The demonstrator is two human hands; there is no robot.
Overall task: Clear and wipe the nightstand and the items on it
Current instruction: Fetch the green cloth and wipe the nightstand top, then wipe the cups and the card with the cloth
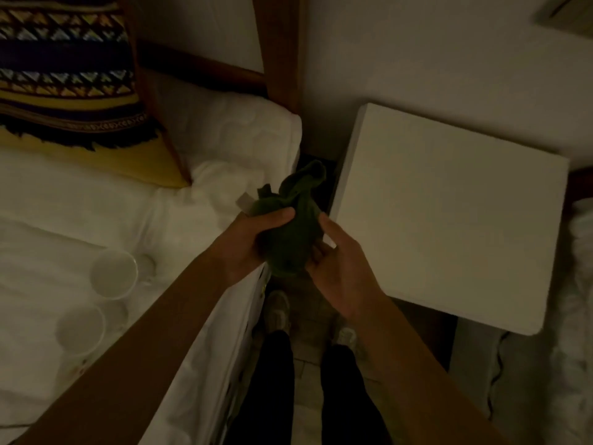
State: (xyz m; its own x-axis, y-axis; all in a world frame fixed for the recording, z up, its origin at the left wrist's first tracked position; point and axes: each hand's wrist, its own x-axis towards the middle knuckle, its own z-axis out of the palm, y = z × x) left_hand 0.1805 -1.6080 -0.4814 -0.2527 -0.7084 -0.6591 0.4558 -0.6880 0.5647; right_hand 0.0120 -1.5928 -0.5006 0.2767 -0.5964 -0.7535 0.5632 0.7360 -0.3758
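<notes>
Dim head view, looking down between a bed and a nightstand. Both hands held a bunched dark green cloth (288, 236) over the gap between the two. The left hand (253, 242) gripped the cloth from the left, its thumb curled over the upper part of the bundle. The right hand (337, 268) held it from below and the right — palm turned up, fingers bent around the lower edge, thumb against the side. A loose end of the cloth stood up above the hands.

The white nightstand (449, 213) stood just right of the hands, against the wall, its top bare. On the white bed (96, 203) to the left sat two white cups (114, 273) (81, 327) — one beside the other, close to the left forearm. A patterned pillow (64, 65) leaned at the head of the bed.
</notes>
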